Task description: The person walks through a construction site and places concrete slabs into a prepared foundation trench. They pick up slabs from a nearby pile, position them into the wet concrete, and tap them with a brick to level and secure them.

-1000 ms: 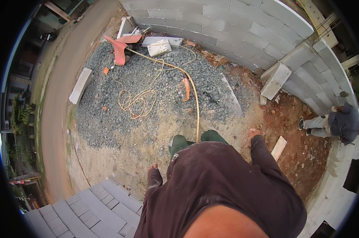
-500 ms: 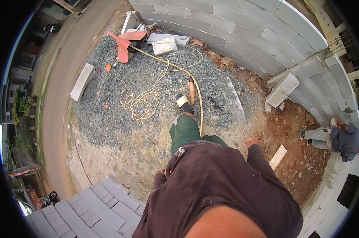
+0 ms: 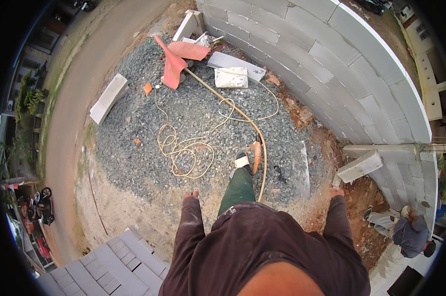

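My left hand [image 3: 191,194] hangs over the near edge of a grey gravel heap [image 3: 129,143], its fingers a little apart and nothing seen in them. Out to the right, my right hand [image 3: 337,191] hangs with loose fingers and appears empty. It is nearest to a small pale block piece [image 3: 337,179], apart from it as far as I can tell. Between my arms, one foot in a dark and cream shoe [image 3: 241,160] is on the gravel beside an orange broken piece [image 3: 257,157]. A long tan pole [image 3: 264,148] lies to its right.
Looped pale cord [image 3: 187,146] lies across the gravel. Farther off are bent red sheet-like pieces [image 3: 175,69] and a white block [image 3: 231,78]. A grey block wall [image 3: 326,69] bounds the right; stacked blocks [image 3: 104,261] stand near left. Another person [image 3: 411,234] bends at far right.
Both my arms have swung forward and outward, so my hands are farther from my body. The view has turned, and the person at right appears lower in the picture.
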A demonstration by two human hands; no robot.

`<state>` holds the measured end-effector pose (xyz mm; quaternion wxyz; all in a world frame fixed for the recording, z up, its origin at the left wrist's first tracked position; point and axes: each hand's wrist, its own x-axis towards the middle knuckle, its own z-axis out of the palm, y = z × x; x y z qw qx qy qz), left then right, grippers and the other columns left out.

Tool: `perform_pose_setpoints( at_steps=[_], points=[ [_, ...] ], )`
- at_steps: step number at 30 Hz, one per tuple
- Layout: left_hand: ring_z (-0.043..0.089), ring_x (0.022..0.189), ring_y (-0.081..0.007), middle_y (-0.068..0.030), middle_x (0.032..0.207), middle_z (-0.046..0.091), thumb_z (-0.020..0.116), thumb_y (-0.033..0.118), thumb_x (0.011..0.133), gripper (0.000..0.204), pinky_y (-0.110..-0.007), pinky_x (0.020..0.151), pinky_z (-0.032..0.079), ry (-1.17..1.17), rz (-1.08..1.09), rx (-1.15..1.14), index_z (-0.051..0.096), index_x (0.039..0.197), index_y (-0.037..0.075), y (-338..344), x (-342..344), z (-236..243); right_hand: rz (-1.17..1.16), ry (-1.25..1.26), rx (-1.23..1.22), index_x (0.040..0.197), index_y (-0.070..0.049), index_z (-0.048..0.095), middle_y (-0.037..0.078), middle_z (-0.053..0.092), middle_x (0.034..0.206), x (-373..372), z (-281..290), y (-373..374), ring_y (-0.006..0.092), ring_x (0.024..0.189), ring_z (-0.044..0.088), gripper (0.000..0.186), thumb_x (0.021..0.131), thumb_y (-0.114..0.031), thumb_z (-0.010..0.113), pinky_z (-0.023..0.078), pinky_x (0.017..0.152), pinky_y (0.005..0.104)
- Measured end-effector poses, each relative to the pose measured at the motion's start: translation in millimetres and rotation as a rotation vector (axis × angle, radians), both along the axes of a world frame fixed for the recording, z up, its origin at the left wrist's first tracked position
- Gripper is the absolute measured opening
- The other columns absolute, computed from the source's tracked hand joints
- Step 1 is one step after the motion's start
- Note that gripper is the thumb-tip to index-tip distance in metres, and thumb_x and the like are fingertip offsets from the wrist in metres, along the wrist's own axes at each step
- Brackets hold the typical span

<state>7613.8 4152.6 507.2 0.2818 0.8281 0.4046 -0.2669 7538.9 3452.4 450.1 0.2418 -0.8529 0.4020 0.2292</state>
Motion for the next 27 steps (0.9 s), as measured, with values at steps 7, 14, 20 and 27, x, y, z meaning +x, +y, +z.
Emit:
perform_pose_setpoints(
  at_steps=[7, 14, 20, 27],
  points=[
    [0.056, 0.094, -0.0304, -0.0194, 0.098, 0.06, 0.059, 0.036, 0.076, 0.045, -0.039, 0.082, 0.042, 0.08, -0.007, 0.2, 0.057, 0.103, -0.001, 110, 50, 74, -0.021, -0.552, 0.39, 0.104, 0.0, 0.055, 0.01, 0.061, 0.087, 244, 98, 137, 0.0176, 0.072, 0.057, 0.039, 0.073, -0.023, 0.061, 0.046, 0.065, 0.0307],
    [0.057, 0.089, -0.0321, -0.0202, 0.092, 0.061, 0.058, 0.035, 0.076, 0.043, -0.039, 0.079, 0.042, 0.052, 0.08, 0.306, 0.06, 0.096, -0.002, 126, 81, 129, -0.049, 0.018, 0.31, 0.101, -0.001, 0.057, 0.009, 0.059, 0.078, 217, 17, 148, 0.0174, 0.063, 0.056, 0.031, 0.076, -0.018, 0.06, 0.047, 0.058, 0.0322],
    [0.06, 0.08, -0.0289, -0.019, 0.081, 0.062, 0.059, 0.035, 0.075, 0.04, -0.038, 0.073, 0.043, -0.101, 0.26, 0.074, 0.062, 0.089, -0.002, 56, 179, 41, 0.355, 0.36, 0.169, 0.097, 0.003, 0.058, 0.022, 0.059, 0.096, 216, -54, 78, 0.0319, 0.091, 0.057, 0.051, 0.068, -0.039, 0.058, 0.042, 0.083, 0.0375],
    [0.049, 0.107, -0.03, -0.0166, 0.109, 0.055, 0.054, 0.045, 0.076, 0.048, -0.037, 0.09, 0.036, 0.084, 0.066, -0.065, 0.056, 0.11, 0.01, -41, 311, 26, 0.147, 0.147, 0.269, 0.091, 0.001, 0.059, 0.014, 0.058, 0.076, 456, -31, 76, 0.0239, 0.065, 0.055, 0.03, 0.072, -0.022, 0.057, 0.043, 0.055, 0.0339]
  ],
)
